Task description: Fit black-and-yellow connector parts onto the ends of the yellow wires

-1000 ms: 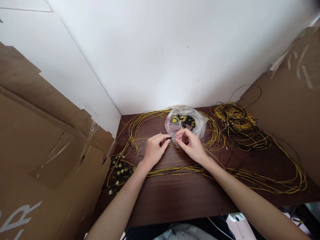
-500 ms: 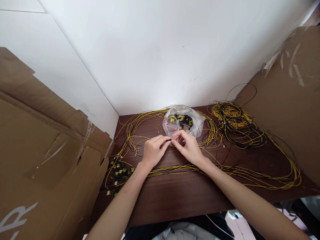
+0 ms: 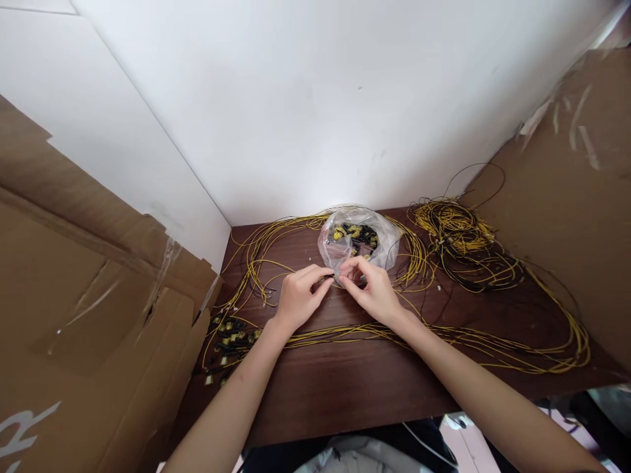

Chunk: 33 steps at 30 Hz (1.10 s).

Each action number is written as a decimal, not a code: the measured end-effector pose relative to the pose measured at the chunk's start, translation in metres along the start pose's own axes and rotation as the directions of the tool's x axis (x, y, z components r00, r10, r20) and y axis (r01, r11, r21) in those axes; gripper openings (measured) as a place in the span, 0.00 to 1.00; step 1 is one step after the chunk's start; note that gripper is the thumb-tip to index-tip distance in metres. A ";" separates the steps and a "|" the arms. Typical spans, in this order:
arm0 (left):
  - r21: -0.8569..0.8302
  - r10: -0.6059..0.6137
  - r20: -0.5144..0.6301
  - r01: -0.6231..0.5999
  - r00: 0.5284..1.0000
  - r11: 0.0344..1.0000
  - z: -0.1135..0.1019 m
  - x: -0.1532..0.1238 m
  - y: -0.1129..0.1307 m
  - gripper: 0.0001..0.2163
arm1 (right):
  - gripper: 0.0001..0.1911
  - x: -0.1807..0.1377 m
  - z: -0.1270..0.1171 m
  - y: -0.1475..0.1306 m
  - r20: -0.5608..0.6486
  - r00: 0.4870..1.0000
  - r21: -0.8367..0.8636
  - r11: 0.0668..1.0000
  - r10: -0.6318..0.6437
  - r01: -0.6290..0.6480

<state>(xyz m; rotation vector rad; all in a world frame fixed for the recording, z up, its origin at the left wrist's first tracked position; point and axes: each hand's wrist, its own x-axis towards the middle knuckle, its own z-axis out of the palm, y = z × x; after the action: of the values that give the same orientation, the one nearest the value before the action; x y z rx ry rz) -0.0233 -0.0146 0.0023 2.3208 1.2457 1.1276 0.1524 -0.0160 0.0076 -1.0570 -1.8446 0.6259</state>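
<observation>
Surface (image 3: 340, 387) is dark reddish-brown, wood-look. At the back: clear plastic bag (image 3: 392, 240) with black-and-yellow connectors inside, a wide loop of yellow and black wires (image 3: 255, 261) running out to both sides of it, and a tangled wire pile (image 3: 458, 230) to the right. Up front: long wire bundle (image 3: 345, 333) running left to right, loose connector cluster (image 3: 231, 336) near its left end.

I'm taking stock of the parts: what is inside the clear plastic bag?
Inside the plastic bag are small black and yellow pieces. The right hand covers part of the bag's near side, so anything behind it cannot be seen.
</observation>
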 end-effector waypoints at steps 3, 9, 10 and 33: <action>-0.009 0.015 0.031 -0.015 0.999 1.000 0.000 0.000 0.001 0.07 | 0.05 -0.001 0.000 0.000 0.014 1.000 0.008 1.000 -0.006 0.006; 0.012 0.019 -0.003 -0.019 1.000 1.000 0.001 0.001 0.000 0.08 | 0.04 0.000 0.000 -0.002 0.012 1.000 0.011 1.000 0.005 -0.005; 0.017 0.019 -0.016 -0.019 1.000 1.000 0.000 0.001 0.000 0.08 | 0.04 0.000 0.000 -0.003 0.004 1.000 0.013 1.000 0.009 -0.009; 0.010 0.017 -0.074 -0.016 0.997 1.000 0.000 0.000 0.002 0.08 | 0.03 -0.001 -0.001 -0.004 -0.027 0.999 0.016 1.000 0.016 -0.016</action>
<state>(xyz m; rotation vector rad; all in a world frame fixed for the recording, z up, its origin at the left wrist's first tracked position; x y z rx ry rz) -0.0215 -0.0159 0.0035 2.3196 1.2624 1.2256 0.1517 -0.0190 0.0100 -1.0662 -1.8063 0.6315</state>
